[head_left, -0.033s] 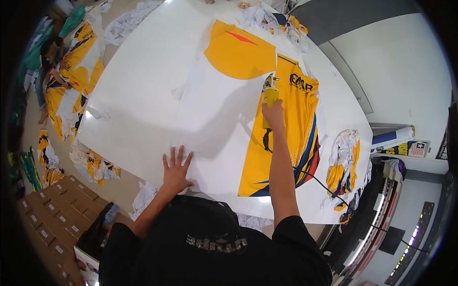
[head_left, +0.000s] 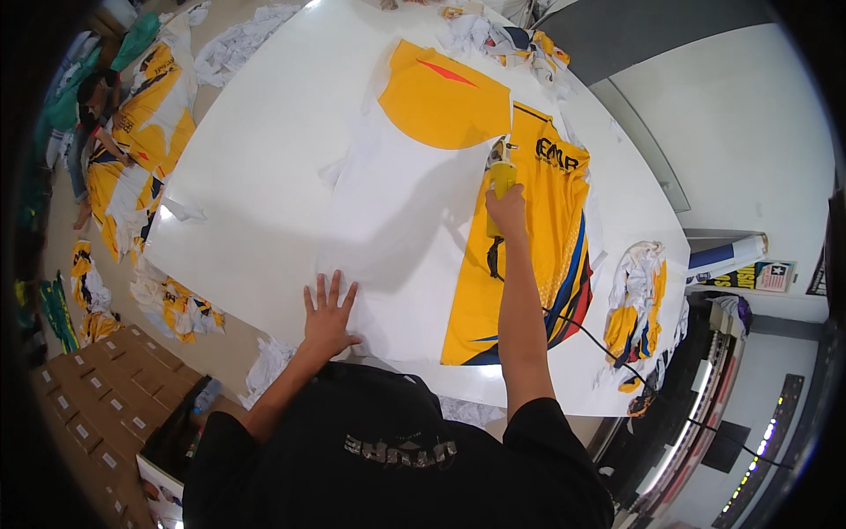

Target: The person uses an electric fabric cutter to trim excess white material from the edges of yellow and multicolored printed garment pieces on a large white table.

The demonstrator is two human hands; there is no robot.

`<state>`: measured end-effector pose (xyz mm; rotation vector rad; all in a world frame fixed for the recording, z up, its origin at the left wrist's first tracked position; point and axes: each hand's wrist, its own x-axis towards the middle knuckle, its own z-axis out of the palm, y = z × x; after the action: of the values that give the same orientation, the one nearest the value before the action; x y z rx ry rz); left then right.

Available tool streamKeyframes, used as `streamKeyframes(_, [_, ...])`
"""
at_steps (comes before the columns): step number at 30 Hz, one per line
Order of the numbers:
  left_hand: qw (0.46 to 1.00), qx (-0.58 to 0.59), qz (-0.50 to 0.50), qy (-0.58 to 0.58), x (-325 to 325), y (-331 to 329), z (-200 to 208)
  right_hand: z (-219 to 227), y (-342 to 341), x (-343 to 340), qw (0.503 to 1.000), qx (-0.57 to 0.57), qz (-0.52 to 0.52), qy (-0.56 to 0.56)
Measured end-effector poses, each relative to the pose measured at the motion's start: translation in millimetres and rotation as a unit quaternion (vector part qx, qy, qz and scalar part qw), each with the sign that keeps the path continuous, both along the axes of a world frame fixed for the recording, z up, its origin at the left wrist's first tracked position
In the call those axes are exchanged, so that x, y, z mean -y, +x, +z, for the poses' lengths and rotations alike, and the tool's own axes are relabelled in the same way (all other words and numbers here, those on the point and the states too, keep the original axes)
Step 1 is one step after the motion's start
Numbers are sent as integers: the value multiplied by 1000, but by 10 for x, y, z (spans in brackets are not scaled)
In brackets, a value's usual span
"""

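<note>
Yellow tool (head_left: 501, 176) partly hidden, black shirt (head_left: 379, 485) cropped

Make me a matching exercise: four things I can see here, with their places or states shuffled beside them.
Things:
1. Left hand
2. Yellow tool
3. Brown boxes
4. Rounded yellow piece

Places or states:
A. At the picture's lower left
B. Bears a red mark
C. Fingers spread
D. Held in the right hand

Pairs: 1-C, 2-D, 3-A, 4-B

A white wall (head_left: 749, 115) stands right, beige floor (head_left: 226, 351) left, with perhaps a light strip (head_left: 761, 452) lower right.
</note>
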<state>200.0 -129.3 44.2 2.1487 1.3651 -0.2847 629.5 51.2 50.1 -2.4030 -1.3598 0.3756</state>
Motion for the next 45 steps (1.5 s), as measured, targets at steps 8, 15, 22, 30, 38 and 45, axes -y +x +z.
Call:
streamKeyframes(8, [985,77,62,142,-1166,514,-199,209,-291,1455,986,-142,-48,68])
streamKeyframes(15, [994,-76,-33,75,-911,439,-364,-26,-267,3099,923,-265,-213,183])
streamKeyframes(22, [930,-8,-252,-266,-9,879,233,-101,1020,3945,915,-129,-315,219])
streamKeyframes(30, [983,-79,-58,154,-360,1103,-140,77,794,4491,938,-61,-269,208])
streamKeyframes(38, [992,-87,-84,28,-23,1289,433,465,-570,4336,956,-150,-226,111])
streamKeyframes(45, [978,18,-154,143,207,1845,-67,507,-1087,4152,966,-158,-200,52])
